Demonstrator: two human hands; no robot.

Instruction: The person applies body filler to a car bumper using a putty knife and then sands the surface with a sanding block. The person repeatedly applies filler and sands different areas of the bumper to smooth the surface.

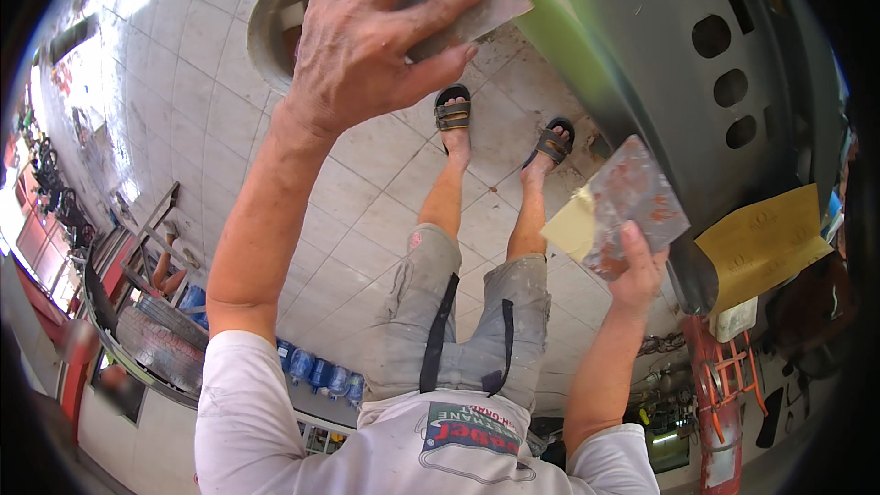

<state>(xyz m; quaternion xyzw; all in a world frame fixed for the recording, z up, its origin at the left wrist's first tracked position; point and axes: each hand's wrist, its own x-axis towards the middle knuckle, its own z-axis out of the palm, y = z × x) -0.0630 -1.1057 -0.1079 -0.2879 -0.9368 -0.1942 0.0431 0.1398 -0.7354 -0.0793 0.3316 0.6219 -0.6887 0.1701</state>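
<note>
My left hand (pixel 380 32), at the top, has its fingers spread over a flat grey spreader (pixel 502 2), with the thumb along the near edge. The spreader's corner is close to the green strip (pixel 568 60) of a large grey vehicle panel (pixel 669 46); whether they touch I cannot tell. On the right, my right hand (pixel 640 268) grips a squarish grey plate (pixel 642 192) with reddish smears, thumb on top and the other fingers mostly hidden below. Pale yellow putty (pixel 572 227) covers the plate's left corner and sticks out past it.
A round bucket (pixel 261 32) stands on the tiled floor (pixel 353 192) beyond my left forearm. An ochre sheet of sandpaper (pixel 765 247) hangs over the panel's lower end, above a red metal post (pixel 720 403). Tyres (pixel 160 344) and several blue bottles (pixel 321 373) lie at the left.
</note>
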